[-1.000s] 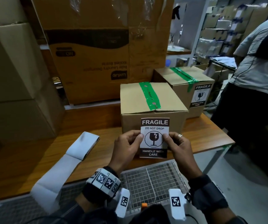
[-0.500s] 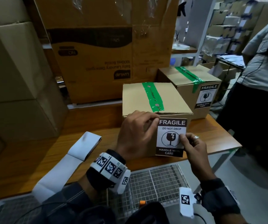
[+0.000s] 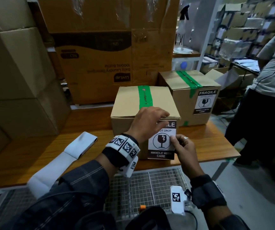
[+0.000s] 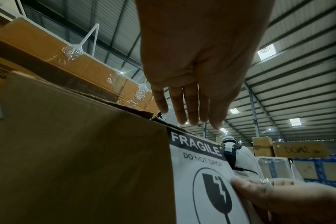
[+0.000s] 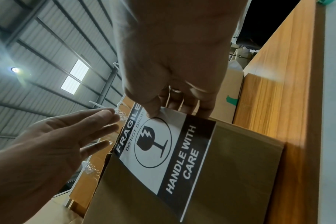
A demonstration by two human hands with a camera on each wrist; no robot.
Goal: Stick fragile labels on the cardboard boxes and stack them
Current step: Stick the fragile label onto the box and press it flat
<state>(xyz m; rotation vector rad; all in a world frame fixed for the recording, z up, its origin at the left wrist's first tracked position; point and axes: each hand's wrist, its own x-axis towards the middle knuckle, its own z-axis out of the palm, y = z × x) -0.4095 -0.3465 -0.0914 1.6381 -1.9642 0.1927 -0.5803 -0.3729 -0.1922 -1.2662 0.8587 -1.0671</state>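
Note:
A cardboard box [image 3: 126, 103] sealed with green tape stands on the wooden table [image 3: 90, 123]. A black-and-white fragile label [image 3: 161, 145] lies against the right part of its front face. My right hand [image 3: 175, 140] pinches the label's right edge between thumb and fingers, as the right wrist view shows on the label [image 5: 163, 151]. My left hand [image 3: 156, 117] is spread with straight fingers [image 4: 192, 106] at the box's top front edge, over the label's upper left corner; whether it touches is unclear. A second taped box [image 3: 180, 90] behind right carries its own fragile label [image 3: 204, 102].
A white strip of label backing [image 3: 77, 146] trails off the table's left front. A large printed carton [image 3: 100, 63] and stacked cartons [image 3: 17, 80] wall the back and left. Another person [image 3: 269, 77] stands at the right. A wire-mesh cart [image 3: 150, 183] sits below the table edge.
The label went from being held in front of the box by both hands to lying on its front face at the right. My left hand let go and rose to the top edge.

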